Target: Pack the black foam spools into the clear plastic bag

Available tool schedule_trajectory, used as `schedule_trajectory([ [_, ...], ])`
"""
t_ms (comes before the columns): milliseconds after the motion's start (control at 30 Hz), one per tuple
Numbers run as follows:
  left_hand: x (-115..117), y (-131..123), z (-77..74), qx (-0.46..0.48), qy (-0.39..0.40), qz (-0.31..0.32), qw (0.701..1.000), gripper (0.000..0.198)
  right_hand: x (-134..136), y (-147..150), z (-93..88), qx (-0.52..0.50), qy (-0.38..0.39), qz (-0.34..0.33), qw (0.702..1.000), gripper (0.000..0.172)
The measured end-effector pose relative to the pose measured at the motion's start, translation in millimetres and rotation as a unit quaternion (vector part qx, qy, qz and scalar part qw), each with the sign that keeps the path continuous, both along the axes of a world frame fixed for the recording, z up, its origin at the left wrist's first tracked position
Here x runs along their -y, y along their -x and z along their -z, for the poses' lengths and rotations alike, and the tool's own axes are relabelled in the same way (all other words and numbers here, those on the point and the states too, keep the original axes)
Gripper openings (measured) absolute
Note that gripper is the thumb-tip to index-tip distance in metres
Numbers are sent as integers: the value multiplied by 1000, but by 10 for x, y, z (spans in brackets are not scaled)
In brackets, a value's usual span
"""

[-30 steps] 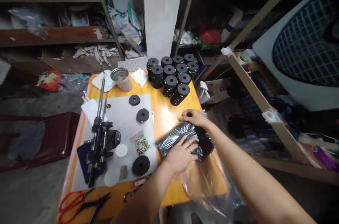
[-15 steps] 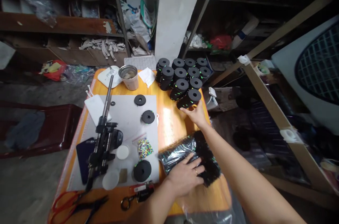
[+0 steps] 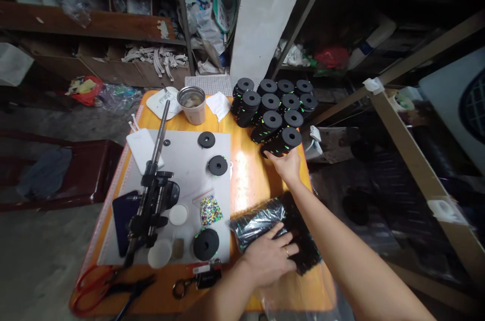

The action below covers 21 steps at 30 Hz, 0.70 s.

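Observation:
My right hand (image 3: 288,163) reaches to the nearest stack of black foam discs (image 3: 282,142) and its fingers close round the base of that stack. Behind it stand several more stacks of black discs (image 3: 271,103) with green flecks. My left hand (image 3: 270,256) lies flat, fingers spread, on a clear plastic bag of black pieces (image 3: 261,222) near the front right of the orange table (image 3: 248,174).
A grey mat (image 3: 185,169) carries a metal vise tool (image 3: 151,187), loose black discs (image 3: 206,244), a bag of beads (image 3: 210,211) and white caps. A steel cup (image 3: 193,104), red-handled pliers (image 3: 102,288) and keys (image 3: 197,280) are also on the table. Cluttered shelves stand behind.
My right hand left the plastic bag and moved up to the nearest disc stack, closing on it. My left hand stayed flat on the bag. The view shifted down and left.

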<state>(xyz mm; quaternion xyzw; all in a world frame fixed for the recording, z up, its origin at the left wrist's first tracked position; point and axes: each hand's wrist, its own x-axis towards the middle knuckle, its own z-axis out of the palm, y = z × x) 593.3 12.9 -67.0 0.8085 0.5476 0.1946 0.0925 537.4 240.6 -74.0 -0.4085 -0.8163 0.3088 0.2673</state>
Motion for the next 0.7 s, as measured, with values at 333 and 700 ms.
schedule_trajectory([
  [333, 7, 17, -51, -7, 24, 8, 1000, 21, 16, -140, -157, -25, -15, 29, 999, 67],
  [700, 4, 9, -52, -9, 22, 5, 1000, 21, -366, -692, -19, 49, -11, 72, 996, 64],
])
